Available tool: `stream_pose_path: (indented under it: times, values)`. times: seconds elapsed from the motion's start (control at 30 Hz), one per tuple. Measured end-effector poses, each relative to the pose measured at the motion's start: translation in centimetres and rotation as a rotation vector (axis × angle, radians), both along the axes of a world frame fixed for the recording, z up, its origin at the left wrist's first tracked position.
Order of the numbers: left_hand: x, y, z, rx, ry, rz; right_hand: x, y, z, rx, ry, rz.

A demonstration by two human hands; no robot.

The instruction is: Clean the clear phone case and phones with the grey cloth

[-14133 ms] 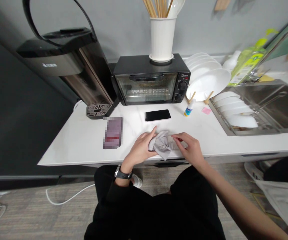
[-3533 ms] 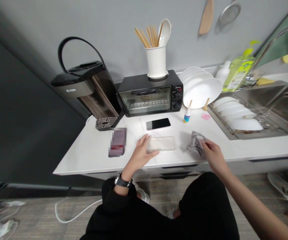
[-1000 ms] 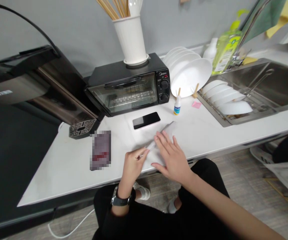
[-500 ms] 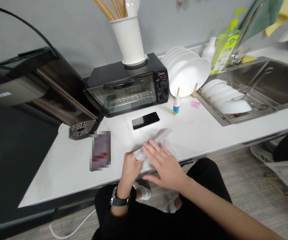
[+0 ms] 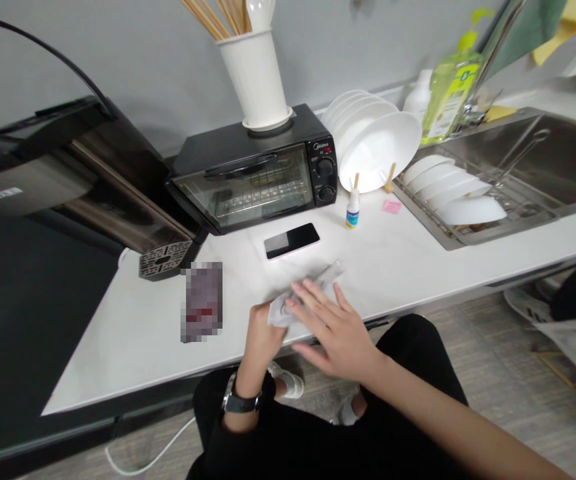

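My left hand (image 5: 262, 333), with a dark-strapped watch (image 5: 241, 401) at the wrist, is over the counter's front edge. A thin, whitish, crumpled sheet (image 5: 277, 315) covers its fingers; whether it is film or cloth I cannot make out. My right hand (image 5: 335, 333) lies across the sheet with fingers stretched and spread, its thumb apart. Beyond the hands, a black-screened phone (image 5: 292, 241) lies flat. Behind it to the right stands a small white bottle (image 5: 352, 210) with a blue and yellow label.
A blurred-out dark packet (image 5: 202, 302) lies left, before a black machine (image 5: 163, 260). A toaster oven (image 5: 253, 180) stands behind, carrying a white utensil pot (image 5: 255, 77). White plates (image 5: 381, 153) stand in a rack beside the sink (image 5: 543, 200). A pink note (image 5: 391, 207) lies near it.
My right hand has shifted slightly right over the sheet, its fingers spread wider. The sheet's far end has changed shape. My left hand stays nearly in place.
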State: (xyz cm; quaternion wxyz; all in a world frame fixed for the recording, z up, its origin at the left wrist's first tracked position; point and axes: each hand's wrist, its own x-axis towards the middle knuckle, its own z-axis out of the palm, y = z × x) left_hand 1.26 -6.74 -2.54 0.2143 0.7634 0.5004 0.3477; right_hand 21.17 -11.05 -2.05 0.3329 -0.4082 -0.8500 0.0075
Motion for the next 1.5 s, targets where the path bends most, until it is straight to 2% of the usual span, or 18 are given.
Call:
stream_pose_path:
  times: [0.1, 0.23, 0.37, 0.43, 0.5, 0.57, 0.6, 0.7, 0.77, 0.8, 0.93, 1.0, 1.07, 1.13, 1.2, 1.27, 1.4, 1.5]
  values:
    - [0.1, -0.1, 0.2, -0.01, 0.006, -0.005, 0.7, 1.9, 0.7, -0.003, 0.135, -0.137]
    - [0.6, -0.2, 0.3, 0.014, 0.008, 0.001, 1.0, 4.7, 1.0, -0.011, 0.004, -0.095]
    - [0.6, -0.2, 0.0, 0.024, -0.005, 0.001, -1.1, 5.3, 1.9, 0.046, -0.012, -0.189]
    - [0.4, -0.1, -0.3, 0.025, -0.01, 0.003, -2.2, 5.2, 2.5, 0.096, -0.005, -0.14]
    - [0.3, 0.0, -0.6, 0.031, -0.015, 0.021, -2.8, 5.5, 2.8, 0.094, -0.074, 0.006]
    - [0.3, 0.0, -0.8, 0.035, -0.019, 0.042, -2.3, 6.4, 2.7, 0.044, -0.17, 0.116]
    - [0.4, 0.0, -0.8, 0.032, -0.019, 0.047, -1.7, 7.0, 2.4, 0.018, -0.204, 0.112]
    - [0.8, 0.0, -0.7, 0.009, -0.045, 0.043, 0.1, 8.5, 1.8, -0.019, -0.209, -0.091]
    - [0.9, -0.1, -0.7, 0.009, -0.059, 0.035, 0.2, 8.4, 1.6, -0.01, -0.168, -0.181]
    - [0.9, -0.1, -0.7, 0.019, -0.058, 0.031, -0.4, 8.0, 1.5, 0.003, -0.149, -0.163]
    - [0.2, -0.2, -0.8, 0.066, -0.046, 0.019, -3.7, 5.6, 1.5, 0.026, -0.147, 0.06]
    - [0.1, -0.2, -0.9, 0.066, -0.049, 0.02, -3.8, 5.7, 1.6, 0.01, -0.172, 0.088]
    - [0.3, -0.3, -0.9, 0.055, -0.045, 0.015, -2.3, 6.8, 1.6, -0.02, -0.176, 0.013]
    - [0.7, -0.3, -0.8, 0.029, -0.06, 0.015, -0.6, 8.0, 1.7, -0.049, -0.152, -0.137]
    - [0.9, -0.2, -0.9, -0.003, -0.064, 0.019, -0.2, 8.3, 1.6, -0.049, -0.111, -0.234]
    - [0.9, 0.0, -1.0, -0.019, -0.046, 0.025, -1.5, 7.5, 1.6, -0.015, -0.077, -0.174]
    - [0.2, 0.0, -1.2, -0.013, -0.015, 0.025, -4.6, 5.8, 1.7, 0.029, -0.107, 0.085]
    - [0.2, -0.1, -1.0, -0.028, -0.023, 0.009, -2.3, 7.1, 1.6, -0.002, -0.128, 0.051]
